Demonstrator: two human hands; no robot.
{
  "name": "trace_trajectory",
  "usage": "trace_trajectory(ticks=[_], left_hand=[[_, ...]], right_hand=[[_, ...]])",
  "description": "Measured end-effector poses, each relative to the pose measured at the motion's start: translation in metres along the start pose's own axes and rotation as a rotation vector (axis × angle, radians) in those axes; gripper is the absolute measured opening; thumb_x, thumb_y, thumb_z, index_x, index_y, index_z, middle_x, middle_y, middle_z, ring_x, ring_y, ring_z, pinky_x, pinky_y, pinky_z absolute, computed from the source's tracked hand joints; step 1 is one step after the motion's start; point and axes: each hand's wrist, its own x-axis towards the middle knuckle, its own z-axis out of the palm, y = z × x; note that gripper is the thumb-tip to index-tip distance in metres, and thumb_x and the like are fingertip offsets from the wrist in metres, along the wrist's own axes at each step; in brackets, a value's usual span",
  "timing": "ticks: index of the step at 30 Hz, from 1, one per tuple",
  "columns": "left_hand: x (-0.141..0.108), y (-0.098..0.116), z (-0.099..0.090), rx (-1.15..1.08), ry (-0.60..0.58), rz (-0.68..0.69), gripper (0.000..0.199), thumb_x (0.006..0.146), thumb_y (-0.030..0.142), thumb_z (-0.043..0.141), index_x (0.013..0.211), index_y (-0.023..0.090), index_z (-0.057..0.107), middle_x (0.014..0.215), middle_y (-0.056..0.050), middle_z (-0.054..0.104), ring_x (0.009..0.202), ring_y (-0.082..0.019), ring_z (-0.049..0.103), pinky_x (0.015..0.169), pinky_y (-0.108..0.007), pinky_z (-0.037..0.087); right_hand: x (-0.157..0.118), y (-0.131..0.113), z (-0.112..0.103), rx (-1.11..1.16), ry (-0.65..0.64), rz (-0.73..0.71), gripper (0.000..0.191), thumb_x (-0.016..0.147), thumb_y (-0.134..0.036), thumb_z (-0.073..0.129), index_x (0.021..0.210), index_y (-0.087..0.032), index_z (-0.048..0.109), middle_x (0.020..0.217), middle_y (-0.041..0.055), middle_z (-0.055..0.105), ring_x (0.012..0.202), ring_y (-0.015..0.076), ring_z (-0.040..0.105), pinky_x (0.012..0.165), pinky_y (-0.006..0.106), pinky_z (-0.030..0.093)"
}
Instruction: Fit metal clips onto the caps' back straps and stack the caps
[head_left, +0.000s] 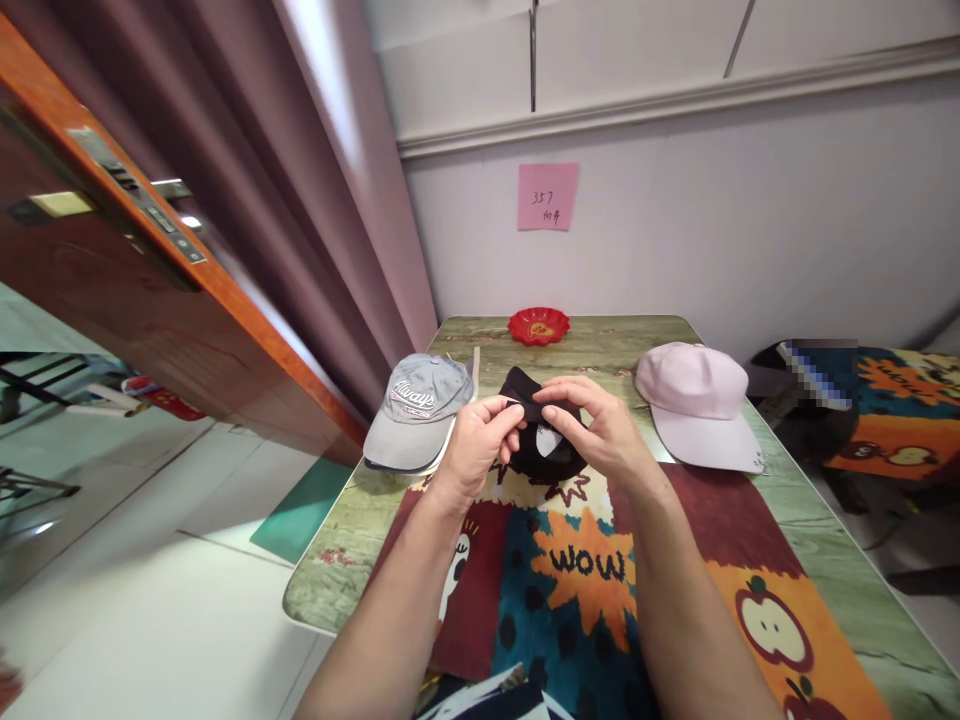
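A black cap [551,455] with a small white patch sits at the middle of the table, on the back edge of a colourful cloth [517,590]. My left hand [480,440] pinches the cap's black edge or strap from the left. On the right, my right hand [596,425] has its fingers bent around the same black part, thumb and fingertips against it. A grey-blue cap [420,400] with white lettering lies left of my hands, and a pale pink cap [694,400] lies to their right.
A red scalloped dish [539,326] stands at the back of the green marbled table [322,570]. Behind it, a pink note [547,197] is on the wall. A wooden door [202,290] and curtain are at the left; another patterned cloth [911,415] shows at the right.
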Motion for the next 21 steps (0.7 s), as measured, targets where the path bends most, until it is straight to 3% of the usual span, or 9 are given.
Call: trace_trajectory(ticks=[4, 7, 9, 12, 15, 19, 21], left_hand=[[-0.002, -0.001, 0.002, 0.053, -0.026, -0.003, 0.03, 0.083, 0.042, 0.065, 0.073, 0.015, 0.061, 0.052, 0.003, 0.054, 0.038, -0.005, 0.041, 0.04, -0.018, 0.028], [0.001, 0.001, -0.002, 0.126, -0.036, 0.063, 0.024, 0.086, 0.038, 0.059, 0.095, 0.016, 0.065, 0.055, 0.004, 0.054, 0.042, -0.007, 0.044, 0.042, -0.019, 0.033], [0.007, 0.003, -0.005, 0.238, -0.116, 0.146, 0.028, 0.084, 0.028, 0.057, 0.109, 0.019, 0.064, 0.068, 0.002, 0.06, 0.05, -0.009, 0.051, 0.047, -0.02, 0.04], [0.015, 0.005, -0.006, 0.49, -0.263, 0.267, 0.024, 0.077, 0.02, 0.06, 0.101, 0.019, 0.065, 0.088, -0.001, 0.062, 0.065, -0.011, 0.054, 0.057, -0.022, 0.043], [0.022, 0.005, -0.003, 0.64, -0.279, 0.275, 0.013, 0.076, 0.025, 0.066, 0.087, 0.018, 0.062, 0.083, 0.0, 0.057, 0.068, -0.013, 0.051, 0.058, -0.023, 0.041], [0.023, 0.006, -0.002, 0.603, -0.285, 0.24, 0.01, 0.078, 0.026, 0.064, 0.079, 0.017, 0.06, 0.082, 0.001, 0.056, 0.067, -0.012, 0.05, 0.058, -0.022, 0.04], [0.022, 0.006, -0.003, 0.502, -0.296, 0.16, 0.01, 0.079, 0.027, 0.064, 0.082, 0.018, 0.059, 0.075, 0.002, 0.054, 0.061, -0.011, 0.05, 0.053, -0.021, 0.039]], right_hand=[[-0.002, 0.002, 0.001, 0.074, -0.068, 0.133, 0.017, 0.091, -0.037, 0.064, 0.091, -0.022, 0.071, 0.099, 0.0054, 0.072, 0.09, 0.0202, 0.065, 0.081, 0.032, 0.049], [-0.002, 0.002, 0.0, 0.184, -0.104, 0.211, 0.023, 0.091, -0.042, 0.063, 0.086, -0.02, 0.067, 0.084, 0.0027, 0.067, 0.072, 0.016, 0.057, 0.066, 0.028, 0.044], [-0.002, 0.0, -0.002, 0.28, -0.124, 0.234, 0.026, 0.091, -0.045, 0.063, 0.085, -0.019, 0.065, 0.08, 0.0012, 0.063, 0.068, 0.0143, 0.053, 0.062, 0.026, 0.041], [-0.002, -0.003, -0.005, 0.386, -0.14, 0.266, 0.03, 0.089, -0.049, 0.066, 0.085, -0.019, 0.064, 0.077, 0.0003, 0.059, 0.068, 0.0139, 0.051, 0.061, 0.025, 0.041], [-0.003, -0.002, -0.006, 0.446, -0.139, 0.276, 0.032, 0.088, -0.05, 0.067, 0.083, -0.019, 0.066, 0.082, 0.0021, 0.062, 0.074, 0.0155, 0.054, 0.066, 0.026, 0.043], [-0.003, 0.001, -0.004, 0.509, -0.095, 0.284, 0.034, 0.088, -0.053, 0.067, 0.081, -0.019, 0.067, 0.094, 0.0049, 0.067, 0.084, 0.0185, 0.058, 0.072, 0.028, 0.046], [-0.003, 0.002, -0.003, 0.519, -0.058, 0.296, 0.035, 0.087, -0.053, 0.068, 0.078, -0.019, 0.065, 0.099, 0.0057, 0.067, 0.088, 0.019, 0.059, 0.075, 0.029, 0.048]])
